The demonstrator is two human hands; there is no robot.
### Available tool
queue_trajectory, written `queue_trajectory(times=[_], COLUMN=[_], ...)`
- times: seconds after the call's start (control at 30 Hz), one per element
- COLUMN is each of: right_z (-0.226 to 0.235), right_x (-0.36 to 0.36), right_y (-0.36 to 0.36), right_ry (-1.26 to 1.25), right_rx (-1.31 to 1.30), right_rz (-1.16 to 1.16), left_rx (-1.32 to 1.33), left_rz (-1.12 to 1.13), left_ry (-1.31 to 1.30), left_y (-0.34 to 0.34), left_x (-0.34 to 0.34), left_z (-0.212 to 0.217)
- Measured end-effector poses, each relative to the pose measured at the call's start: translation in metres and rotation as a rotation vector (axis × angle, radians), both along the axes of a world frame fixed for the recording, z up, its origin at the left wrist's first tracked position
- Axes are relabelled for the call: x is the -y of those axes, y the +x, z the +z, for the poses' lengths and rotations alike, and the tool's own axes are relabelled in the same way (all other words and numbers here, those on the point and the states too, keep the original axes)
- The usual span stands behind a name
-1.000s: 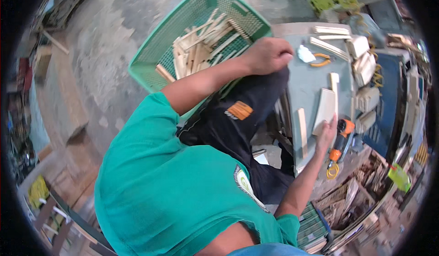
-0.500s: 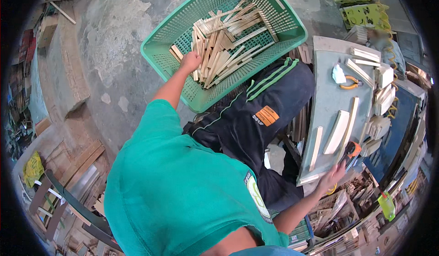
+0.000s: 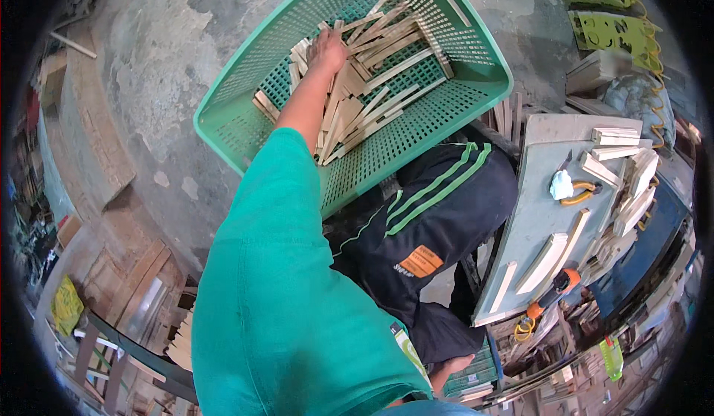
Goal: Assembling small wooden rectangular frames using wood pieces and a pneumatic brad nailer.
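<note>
My left hand [image 3: 328,50] reaches into a green perforated plastic basket [image 3: 249,115], its fingers curled over some wooden strips [image 3: 343,111] in the heap. Strip ends poke out just past the fingertips. Other strips lie loosely crossed around it on the basket floor. At the lower edge, beside my dark trousers, my right hand [image 3: 454,365] shows only in part, low and away from the board; its fingers are mostly hidden. An orange and black power tool [image 3: 556,291] rests at the near right corner of the grey board [image 3: 537,193], touched by neither hand.
On the board lie pale wood pieces [image 3: 541,263], pliers with orange handles [image 3: 579,193] and a small white wad [image 3: 561,185]. Stacked curved wood pieces [image 3: 634,193] line its right side. Yellow-green panels [image 3: 606,37] and a coiled yellow hose [image 3: 656,81] are beyond. Wood scraps fill the lower right.
My left hand has gone from the strips' left side farther into the heap. My right hand has left the power tool and drawn back toward my body. My torso has leaned toward the basket.
</note>
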State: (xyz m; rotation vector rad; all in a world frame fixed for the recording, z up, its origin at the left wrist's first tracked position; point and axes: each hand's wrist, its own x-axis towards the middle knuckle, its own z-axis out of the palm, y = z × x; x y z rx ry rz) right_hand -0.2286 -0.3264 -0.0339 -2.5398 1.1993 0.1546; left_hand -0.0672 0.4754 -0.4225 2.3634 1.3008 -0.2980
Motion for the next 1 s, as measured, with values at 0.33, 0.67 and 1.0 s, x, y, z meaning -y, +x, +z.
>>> queue_trajectory(times=[0.33, 0.67, 1.0], right_z=[0.013, 0.004, 0.008], right_x=[-0.026, 0.027, -0.015], right_y=[0.018, -0.002, 0.018], right_ry=[0.046, -0.363, -0.308], right_rx=[0.050, -0.169, -0.190], right_rz=[-0.202, 0.297, 0.083], left_rx=[-0.239, 0.220, 0.271], left_rz=[-0.126, 0.136, 0.046], left_ry=[0.081, -0.147, -0.169], left_y=[0.045, -0.026, 0.014], left_x=[-0.001, 0.091, 0.107], left_z=[-0.041, -0.054, -0.021])
